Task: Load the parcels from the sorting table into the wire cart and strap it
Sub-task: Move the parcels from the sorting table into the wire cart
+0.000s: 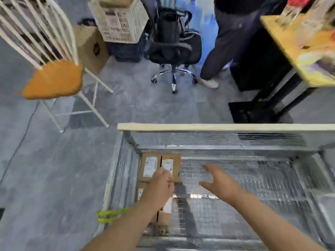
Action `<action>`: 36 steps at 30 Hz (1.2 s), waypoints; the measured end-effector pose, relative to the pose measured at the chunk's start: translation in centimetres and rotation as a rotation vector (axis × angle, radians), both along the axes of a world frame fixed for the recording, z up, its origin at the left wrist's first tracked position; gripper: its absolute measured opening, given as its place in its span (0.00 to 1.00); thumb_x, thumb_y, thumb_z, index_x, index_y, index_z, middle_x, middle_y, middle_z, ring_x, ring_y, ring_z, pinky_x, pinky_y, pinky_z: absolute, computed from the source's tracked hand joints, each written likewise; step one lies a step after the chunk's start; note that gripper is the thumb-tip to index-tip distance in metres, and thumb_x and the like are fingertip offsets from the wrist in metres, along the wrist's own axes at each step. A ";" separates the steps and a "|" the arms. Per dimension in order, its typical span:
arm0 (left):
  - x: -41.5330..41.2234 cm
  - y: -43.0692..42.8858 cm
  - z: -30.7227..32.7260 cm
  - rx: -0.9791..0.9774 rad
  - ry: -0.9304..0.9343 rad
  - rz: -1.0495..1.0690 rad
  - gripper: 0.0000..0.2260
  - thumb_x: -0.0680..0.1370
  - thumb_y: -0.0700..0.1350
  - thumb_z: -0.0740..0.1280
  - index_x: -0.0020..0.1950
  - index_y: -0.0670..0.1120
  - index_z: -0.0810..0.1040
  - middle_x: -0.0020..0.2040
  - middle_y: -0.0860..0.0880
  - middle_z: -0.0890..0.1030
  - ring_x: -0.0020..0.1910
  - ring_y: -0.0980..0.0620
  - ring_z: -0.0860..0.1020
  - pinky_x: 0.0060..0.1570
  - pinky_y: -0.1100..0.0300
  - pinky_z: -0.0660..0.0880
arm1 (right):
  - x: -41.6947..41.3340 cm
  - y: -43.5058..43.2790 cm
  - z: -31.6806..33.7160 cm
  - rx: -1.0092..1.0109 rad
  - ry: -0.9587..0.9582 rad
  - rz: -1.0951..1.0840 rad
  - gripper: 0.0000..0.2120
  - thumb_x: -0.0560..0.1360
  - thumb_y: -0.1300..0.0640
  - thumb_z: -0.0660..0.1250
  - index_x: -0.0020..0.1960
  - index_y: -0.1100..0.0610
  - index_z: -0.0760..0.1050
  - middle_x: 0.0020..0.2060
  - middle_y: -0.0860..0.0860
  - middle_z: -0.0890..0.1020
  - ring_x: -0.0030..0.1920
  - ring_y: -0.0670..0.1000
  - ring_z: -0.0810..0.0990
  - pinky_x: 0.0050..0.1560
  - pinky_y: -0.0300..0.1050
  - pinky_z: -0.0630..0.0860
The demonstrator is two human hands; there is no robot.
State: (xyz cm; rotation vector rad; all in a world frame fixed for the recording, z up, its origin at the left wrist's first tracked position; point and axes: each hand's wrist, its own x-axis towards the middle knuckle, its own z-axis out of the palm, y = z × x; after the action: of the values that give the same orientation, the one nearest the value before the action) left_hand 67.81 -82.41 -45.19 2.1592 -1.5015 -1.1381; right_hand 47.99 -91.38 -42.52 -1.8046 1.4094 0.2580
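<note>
I look down into the wire cart point(217, 127), whose mesh floor point(244, 189) is bare on its right side. Several brown parcels with white labels lie in its left corner: one at the back left point(149, 166), one beside it point(173, 164), and others nearer me point(165, 217). My left hand point(159, 186) is low over them, its fingers curled on the near edge of the back right parcel. Above the mesh, my right hand point(217, 182) hovers with fingers spread and holds nothing. A yellow-green strap point(108, 214) hangs at the cart's left rim.
A white chair with an orange seat point(54, 80) stands to the left of the cart. Beyond are a black office chair point(174, 48), a person's legs point(217, 51), a cream crate point(119, 20) and a cardboard box point(92, 48). A wooden table point(290, 51) stands at the right.
</note>
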 end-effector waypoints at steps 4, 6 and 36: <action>0.8 -1.8 11.0 -0.176 -0.079 -0.042 0.11 0.80 0.45 0.65 0.62 0.46 0.76 0.63 0.51 0.71 0.61 0.51 0.73 0.62 0.56 0.70 | -2.4 1.7 11.3 -0.136 0.004 -0.016 0.30 0.77 0.50 0.69 0.76 0.52 0.62 0.73 0.50 0.67 0.72 0.53 0.66 0.69 0.45 0.64; 1.0 -2.5 14.7 -0.228 -0.100 -0.144 0.15 0.80 0.47 0.65 0.65 0.45 0.74 0.64 0.50 0.71 0.62 0.50 0.71 0.62 0.56 0.69 | -3.4 2.7 15.3 -0.199 0.030 -0.052 0.31 0.77 0.48 0.69 0.76 0.52 0.62 0.73 0.50 0.67 0.74 0.52 0.64 0.71 0.47 0.64; -26.2 27.3 44.6 -0.957 0.129 -1.343 0.23 0.79 0.51 0.67 0.71 0.43 0.70 0.68 0.47 0.73 0.70 0.49 0.69 0.68 0.57 0.64 | -17.6 55.4 43.6 -0.704 0.453 -1.040 0.30 0.79 0.45 0.64 0.76 0.55 0.61 0.72 0.52 0.66 0.72 0.54 0.66 0.71 0.49 0.65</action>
State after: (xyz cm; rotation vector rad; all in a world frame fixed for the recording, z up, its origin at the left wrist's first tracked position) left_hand 41.65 -55.08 -0.64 0.3179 -2.6672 -0.4748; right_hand 30.41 -35.94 1.06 -1.2543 2.8046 -0.4590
